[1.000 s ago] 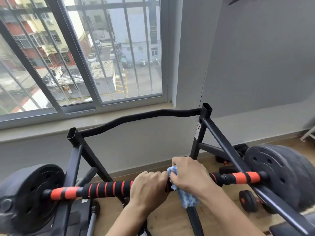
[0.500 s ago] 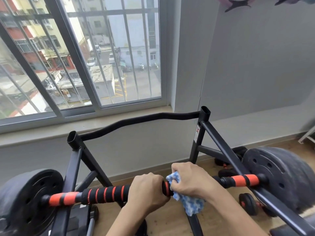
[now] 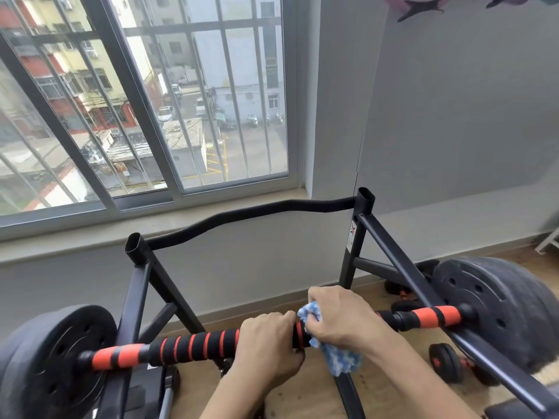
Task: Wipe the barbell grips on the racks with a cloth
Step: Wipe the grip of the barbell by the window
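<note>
- Black foam-covered barbell grip with orange bands [image 3: 193, 346]: lies across the black tubular steel rack [image 3: 137, 285], level, between a black weight plate at the left [image 3: 51, 358] and another at the right [image 3: 496, 309].
- Left hand [image 3: 266, 343]: fingers curled fully over the grip near mid-bar, holding it.
- Right hand [image 3: 341, 319]: just beside the left, fingers wrapped round the bar, pinning a blue-and-white mottled cloth [image 3: 338, 356] against the foam; a tail of cloth hangs below.
- Floor: pale wood-grain boards [image 3: 305, 391], with a small black dumbbell [image 3: 447, 362] lying under the right plate.
- Room: grey wall [image 3: 453, 122], grey sill [image 3: 90, 234], barred sliding window [image 3: 151, 101] overlooking a street.
</note>
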The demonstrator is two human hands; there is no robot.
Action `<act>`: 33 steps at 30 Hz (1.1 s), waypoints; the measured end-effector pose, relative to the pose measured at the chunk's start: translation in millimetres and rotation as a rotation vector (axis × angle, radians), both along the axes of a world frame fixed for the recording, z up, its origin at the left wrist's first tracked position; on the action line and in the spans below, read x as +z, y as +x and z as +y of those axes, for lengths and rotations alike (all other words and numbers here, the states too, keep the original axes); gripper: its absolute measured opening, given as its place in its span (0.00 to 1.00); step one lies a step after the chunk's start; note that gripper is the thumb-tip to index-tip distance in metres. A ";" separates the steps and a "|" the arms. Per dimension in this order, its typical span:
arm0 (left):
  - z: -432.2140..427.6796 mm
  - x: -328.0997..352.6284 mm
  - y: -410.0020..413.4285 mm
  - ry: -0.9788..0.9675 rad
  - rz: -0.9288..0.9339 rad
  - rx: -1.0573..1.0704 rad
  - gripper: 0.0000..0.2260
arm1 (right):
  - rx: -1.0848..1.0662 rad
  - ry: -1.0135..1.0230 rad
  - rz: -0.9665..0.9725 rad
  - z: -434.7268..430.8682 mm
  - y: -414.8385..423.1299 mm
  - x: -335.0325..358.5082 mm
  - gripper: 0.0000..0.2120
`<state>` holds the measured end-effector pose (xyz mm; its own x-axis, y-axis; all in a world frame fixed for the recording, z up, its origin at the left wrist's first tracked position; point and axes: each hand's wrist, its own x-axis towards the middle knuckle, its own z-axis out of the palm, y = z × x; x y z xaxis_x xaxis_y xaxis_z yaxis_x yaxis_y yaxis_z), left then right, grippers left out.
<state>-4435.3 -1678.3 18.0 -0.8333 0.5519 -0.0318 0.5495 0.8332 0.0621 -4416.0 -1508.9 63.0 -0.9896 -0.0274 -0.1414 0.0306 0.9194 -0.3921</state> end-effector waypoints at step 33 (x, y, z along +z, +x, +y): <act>13.2 13.2 -7.2 -0.019 -0.026 -0.149 0.26 | -0.034 -0.289 -0.026 19.8 1.4 -5.1 0.08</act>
<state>-4442.4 -1665.1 31.2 -0.7410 0.6685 -0.0641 0.6655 0.7437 0.0634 -4414.7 -1489.1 57.9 -0.9867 -0.0369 -0.1581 0.0732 0.7682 -0.6360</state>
